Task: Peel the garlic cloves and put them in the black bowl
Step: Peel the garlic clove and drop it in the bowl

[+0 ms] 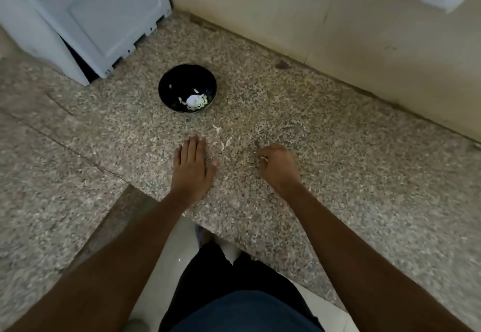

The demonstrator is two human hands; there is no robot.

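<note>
The black bowl (187, 88) stands on the speckled granite counter (312, 162), with a white garlic bulb (194, 100) and pale peel bits inside it. My left hand (192, 167) lies flat on the counter below the bowl, fingers straight. My right hand (277, 166) rests to the right with fingers curled, and a small white scrap of garlic (264, 159) shows pinched at its fingertips. Thin pieces of garlic skin (222, 139) lie scattered between my hands and the bowl.
A white appliance (86, 17) stands at the back left of the counter. A cream wall (338, 32) runs along the back and right. The counter's front edge cuts diagonally near my body, with the pale floor (179, 253) below.
</note>
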